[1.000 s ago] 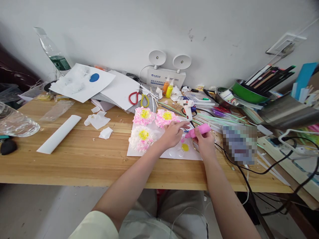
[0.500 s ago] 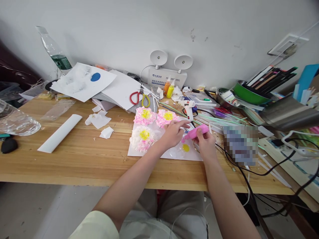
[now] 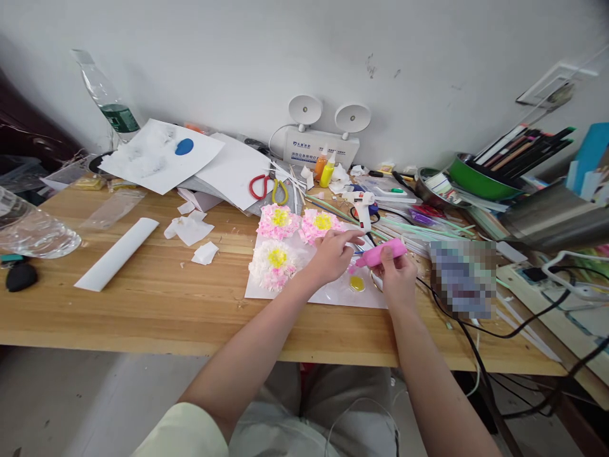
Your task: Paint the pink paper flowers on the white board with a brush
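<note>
My right hand [image 3: 398, 274] is closed round a pink squeeze bottle [image 3: 384, 252], its nozzle tilted down to the left. A small pink patch of paint [image 3: 354, 269] lies under the nozzle, beside a round yellow pool of paint [image 3: 356, 283] on a clear film or dish. My left hand [image 3: 335, 252] hovers left of the bottle, index finger stretched to the right and the others curled. A thin blue sliver shows below its fingertips; whether it is held is unclear. Fluffy pink-white flowers with yellow centres [image 3: 275, 263] sit on a white sheet [image 3: 261, 291] left of that hand.
Behind my hands lie a white glue gun [image 3: 361, 208], red-and-yellow-handled pliers [image 3: 269, 189], and orange and yellow bottles [image 3: 326, 171]. Black cables [image 3: 469, 324] cross the right side. At left are a rolled white sheet [image 3: 117, 254], paper scraps [image 3: 190, 227] and a water bottle [image 3: 38, 222].
The pink bottle has tipped slightly and shifted a little to the right with my right hand. My left hand stays almost where it was. The whole view has shifted slightly.
</note>
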